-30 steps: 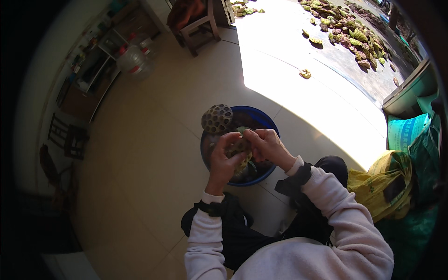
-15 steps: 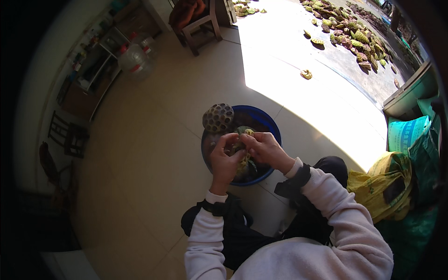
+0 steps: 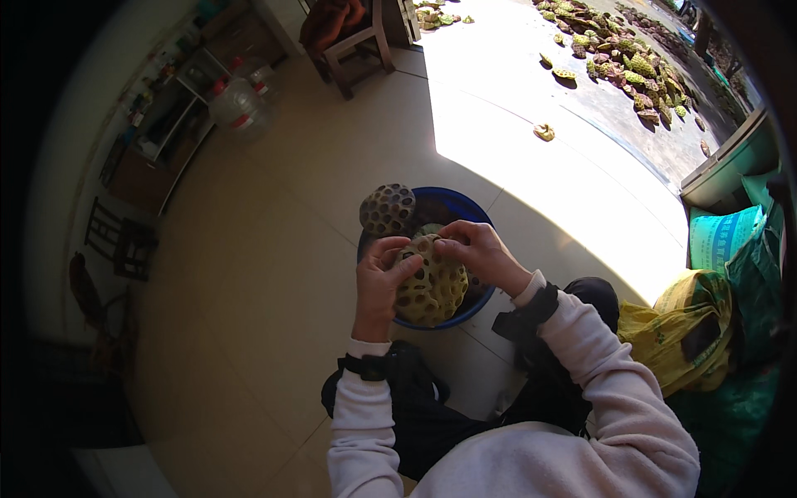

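Note:
Between my hands a yellowish lotus seed pod (image 3: 433,290) faces up, its round top full of holes, over a blue basin (image 3: 481,217). My left hand (image 3: 382,286) is closed on the pod's left edge with thumb and fingers. My right hand (image 3: 481,253) pinches at the pod's far edge; whether a seed is in that pinch is too small to make out. A darker, grey-brown lotus pod (image 3: 388,209) rests on the basin's far left rim. Dark contents lie inside the basin, mostly hidden by the held pod and my hands.
Many lotus pods (image 3: 635,66) lie spread in sunlight beyond the doorway, with a single pod (image 3: 544,132) nearer. At right stand a yellow sack (image 3: 685,332) and a teal bag (image 3: 726,232). A wooden chair (image 3: 357,54) and clear plastic jugs (image 3: 237,108) are at far left.
The held pod has been turned so its holed face shows broadly toward me. My left hand has shifted slightly left, and the right hand slightly right and up.

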### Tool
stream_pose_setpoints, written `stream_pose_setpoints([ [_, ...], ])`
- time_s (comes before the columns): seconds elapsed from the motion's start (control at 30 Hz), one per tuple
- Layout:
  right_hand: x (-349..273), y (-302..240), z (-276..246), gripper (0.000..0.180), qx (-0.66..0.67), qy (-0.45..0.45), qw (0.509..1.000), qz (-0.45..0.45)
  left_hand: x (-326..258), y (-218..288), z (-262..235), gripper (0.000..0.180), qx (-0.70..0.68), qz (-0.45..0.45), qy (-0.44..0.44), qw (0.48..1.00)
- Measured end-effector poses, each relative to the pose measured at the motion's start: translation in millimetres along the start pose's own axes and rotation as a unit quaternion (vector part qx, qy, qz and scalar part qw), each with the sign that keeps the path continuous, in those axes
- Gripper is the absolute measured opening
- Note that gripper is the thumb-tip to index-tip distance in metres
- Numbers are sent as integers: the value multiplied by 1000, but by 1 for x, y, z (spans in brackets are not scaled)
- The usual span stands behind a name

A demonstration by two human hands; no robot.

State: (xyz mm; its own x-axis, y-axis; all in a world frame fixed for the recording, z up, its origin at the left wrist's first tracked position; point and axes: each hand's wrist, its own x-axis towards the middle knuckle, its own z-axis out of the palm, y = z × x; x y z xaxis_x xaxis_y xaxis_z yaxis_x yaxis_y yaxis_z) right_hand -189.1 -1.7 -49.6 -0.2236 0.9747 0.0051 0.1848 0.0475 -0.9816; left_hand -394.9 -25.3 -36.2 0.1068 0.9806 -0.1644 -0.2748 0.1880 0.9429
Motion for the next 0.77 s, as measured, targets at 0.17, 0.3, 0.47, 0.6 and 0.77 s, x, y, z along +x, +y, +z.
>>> stream_pose_setpoints([
  [0.17,2,5,-1,34,172,43,979,102,0,0,3,42,45,45,-1,998],
  [0.3,4,5,0,33,182,99,977,58,2,-5,3,44,143,100,1,985],
  [0.47,-7,-5,9,37,199,28,978,54,3,-10,2,44,172,115,36,978],
  [0.6,-11,-11,19,48,-23,9,999,-33,0,-12,11,43,156,92,41,982],
  [0.77,-11,-9,14,52,-156,-7,987,-41,-2,-13,16,41,131,55,44,989],
])
